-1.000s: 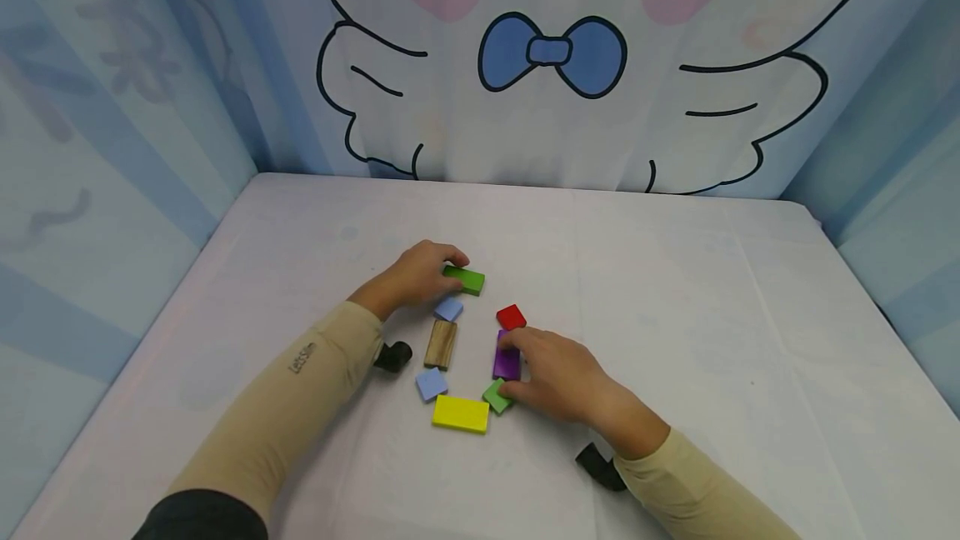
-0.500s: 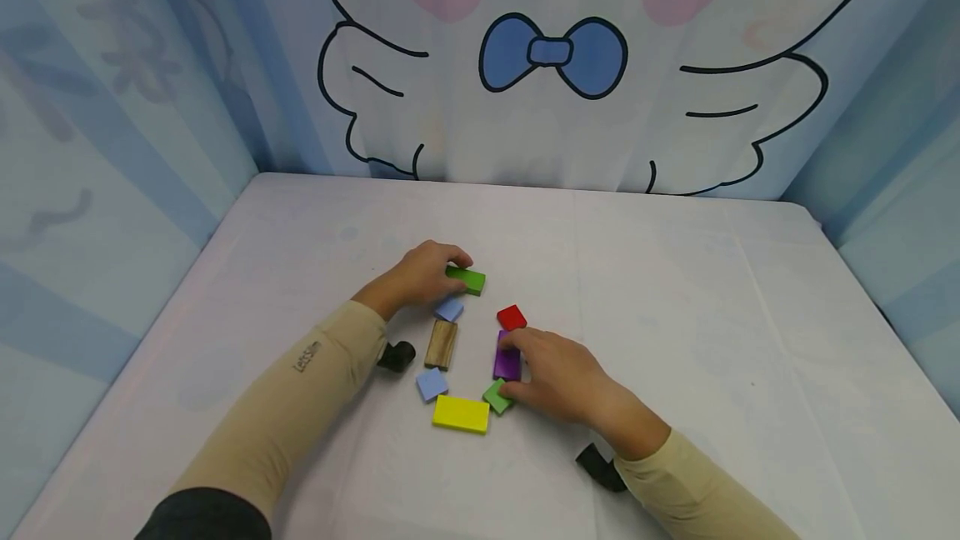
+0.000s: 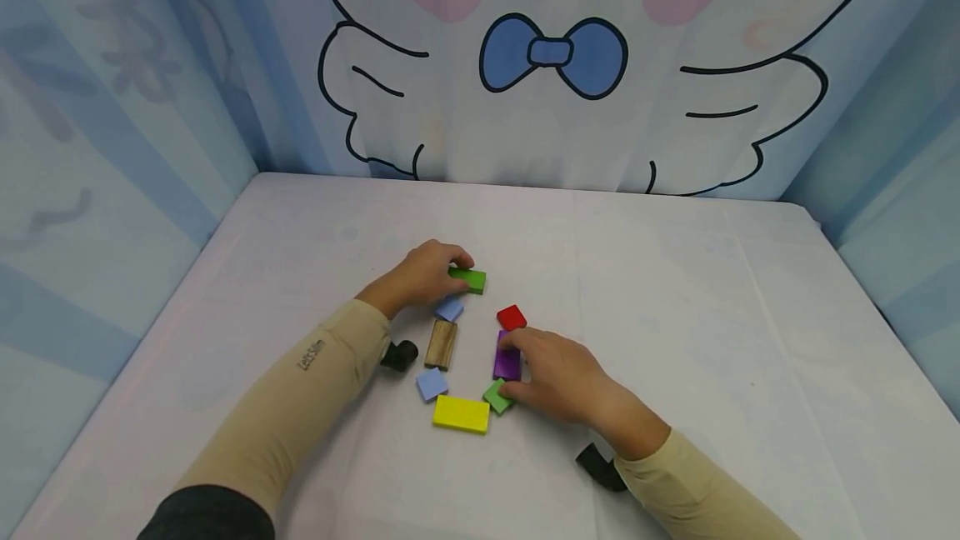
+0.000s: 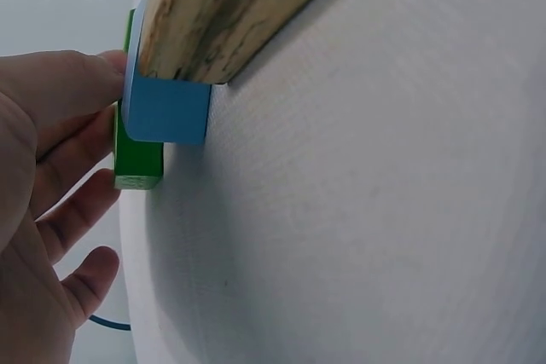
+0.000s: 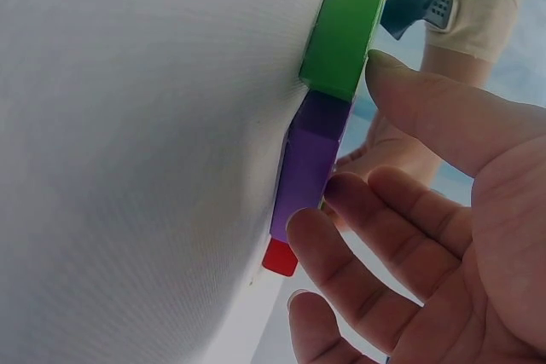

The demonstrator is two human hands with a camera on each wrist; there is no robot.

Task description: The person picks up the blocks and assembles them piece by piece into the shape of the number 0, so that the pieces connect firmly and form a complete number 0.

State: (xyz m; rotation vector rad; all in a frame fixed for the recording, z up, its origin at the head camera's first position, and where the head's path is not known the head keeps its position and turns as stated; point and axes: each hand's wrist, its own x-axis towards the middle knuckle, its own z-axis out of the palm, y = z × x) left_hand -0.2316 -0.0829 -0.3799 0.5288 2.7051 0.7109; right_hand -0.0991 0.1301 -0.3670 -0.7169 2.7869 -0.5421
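At the far end of the layout, my left hand [image 3: 426, 275] pinches a long green block [image 3: 472, 280], thumb on the near side and fingers behind. A blue block [image 4: 171, 110] lies right by that thumb, and a wood-grain block [image 3: 441, 345] follows it toward me. My right hand [image 3: 558, 375] rests along the right side with fingers loosely bent. Its thumb is at a small green block [image 5: 343, 38] and its fingertips are at a purple block [image 5: 309, 164]. Just beyond the purple block lies a red block [image 3: 512, 317].
A yellow block [image 3: 461, 414] lies at the near end, between the small green block and a second blue block [image 3: 432, 385]. White cloth covers the table [image 3: 675, 298]. A printed curtain [image 3: 555, 123] hangs behind it. Dark wrist-worn devices [image 3: 600, 468] sit below both wrists.
My left hand has shifted slightly to the right, and the long green block has barely moved with it. The right hand and the other blocks look unchanged.
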